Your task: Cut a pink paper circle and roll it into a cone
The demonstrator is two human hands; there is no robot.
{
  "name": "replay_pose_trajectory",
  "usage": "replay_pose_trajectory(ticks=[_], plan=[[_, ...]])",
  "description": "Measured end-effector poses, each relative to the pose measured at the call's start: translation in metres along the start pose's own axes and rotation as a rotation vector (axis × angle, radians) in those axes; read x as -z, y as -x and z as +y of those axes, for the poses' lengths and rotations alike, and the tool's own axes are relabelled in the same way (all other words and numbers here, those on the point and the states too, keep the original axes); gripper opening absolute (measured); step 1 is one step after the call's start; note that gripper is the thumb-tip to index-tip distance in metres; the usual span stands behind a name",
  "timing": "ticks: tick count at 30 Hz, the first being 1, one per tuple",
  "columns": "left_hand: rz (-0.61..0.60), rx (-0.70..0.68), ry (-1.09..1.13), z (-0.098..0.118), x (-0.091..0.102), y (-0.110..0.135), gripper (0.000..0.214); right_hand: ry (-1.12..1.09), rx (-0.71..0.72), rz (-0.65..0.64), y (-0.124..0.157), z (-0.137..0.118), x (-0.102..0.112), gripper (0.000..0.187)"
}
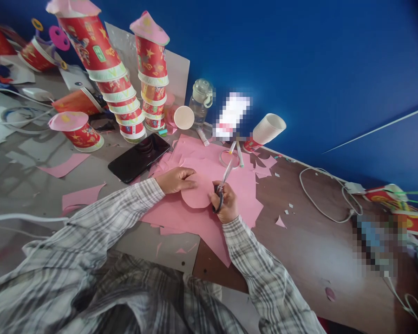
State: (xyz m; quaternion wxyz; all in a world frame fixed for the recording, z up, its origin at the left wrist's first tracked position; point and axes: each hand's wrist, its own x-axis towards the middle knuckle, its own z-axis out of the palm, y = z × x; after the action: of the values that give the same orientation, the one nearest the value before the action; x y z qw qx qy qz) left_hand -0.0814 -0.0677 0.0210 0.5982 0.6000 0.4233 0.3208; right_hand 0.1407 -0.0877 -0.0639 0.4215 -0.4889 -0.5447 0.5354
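Observation:
My left hand [176,180] pinches the upper edge of a round pink paper piece [197,192] that I hold over larger pink paper sheets [202,218]. My right hand [225,204] is closed round the dark handles of a pair of scissors [223,182]. The scissors' blades point up and away, just right of the round piece. Both sleeves are plaid.
A black phone [139,157] lies left of the sheets. Towers of red paper cups [106,69] with pink paper caps stand behind, beside a clear bottle [201,99], a stack of white cups [268,129], a tape ring [229,159] and pens. A white cable [316,199] runs at the right; pink scraps lie about.

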Motion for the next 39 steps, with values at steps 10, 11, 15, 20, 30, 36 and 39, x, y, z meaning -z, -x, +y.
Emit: replay_pose_trajectory(ticks=[10,11,15,20,30,36,39], plan=[[0.144,0.077,0.449,0.003,-0.023,0.001,0.057,0.018,-0.049,-0.037,0.0,-0.006,-0.002,0.059],[0.153,0.083,0.514,0.002,-0.025,0.001,0.058,0.015,-0.034,-0.007,-0.001,-0.006,-0.002,0.056],[0.059,0.084,0.733,0.001,-0.032,0.002,0.054,0.028,0.033,0.133,-0.004,-0.008,0.001,0.05],[-0.047,0.242,0.782,0.0,-0.04,0.004,0.045,0.045,0.071,0.209,-0.004,-0.009,0.003,0.05],[0.37,0.034,0.714,-0.004,-0.035,-0.003,0.04,-0.003,0.027,-0.02,-0.002,-0.026,0.0,0.066],[0.43,-0.034,0.642,-0.008,-0.026,-0.004,0.047,0.03,-0.033,-0.136,-0.001,-0.032,0.004,0.073],[0.47,-0.057,0.565,-0.011,-0.024,-0.005,0.044,0.044,-0.044,-0.157,0.0,-0.035,0.004,0.075]])
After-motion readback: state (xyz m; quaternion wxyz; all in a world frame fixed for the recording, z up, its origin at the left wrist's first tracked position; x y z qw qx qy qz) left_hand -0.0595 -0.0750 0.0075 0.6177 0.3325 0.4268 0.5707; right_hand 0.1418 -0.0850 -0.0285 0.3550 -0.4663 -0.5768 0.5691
